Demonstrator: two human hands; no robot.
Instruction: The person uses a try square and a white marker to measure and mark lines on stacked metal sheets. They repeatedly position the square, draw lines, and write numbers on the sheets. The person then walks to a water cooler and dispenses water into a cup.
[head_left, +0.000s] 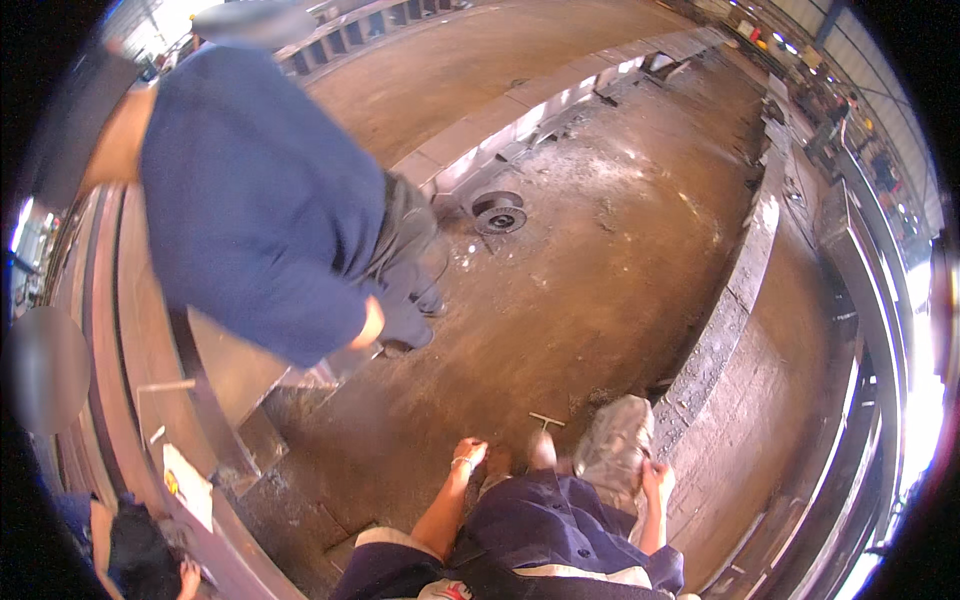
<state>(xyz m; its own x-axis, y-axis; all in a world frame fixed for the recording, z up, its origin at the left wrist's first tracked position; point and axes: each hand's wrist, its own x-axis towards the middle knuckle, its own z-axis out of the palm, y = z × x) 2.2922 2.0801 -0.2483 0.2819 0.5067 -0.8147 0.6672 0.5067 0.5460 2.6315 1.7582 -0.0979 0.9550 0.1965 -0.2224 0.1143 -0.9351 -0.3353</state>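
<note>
My left hand point(471, 453), a pale band at its wrist, hangs in front of my dark blue jacket point(545, 525). Its fingers are curled closed, and whatever may be in them is hidden. At the lower right my right hand point(656, 480) is closed at the edge of a crumpled grey-brown cloth point(617, 438). Whether that cloth is a loose piece or part of my clothing, I cannot tell. Just ahead, between the hands, a thin T-shaped rod point(546, 420) shows against the brown metal floor.
A co-worker in dark blue point(260, 190) bends over at the left. Beyond stands a dark round wheel-like part point(498, 214). Long steel beams point(725, 310) run along the right, with more beams point(125, 330) at the left. Another person point(140, 550) is at the lower left.
</note>
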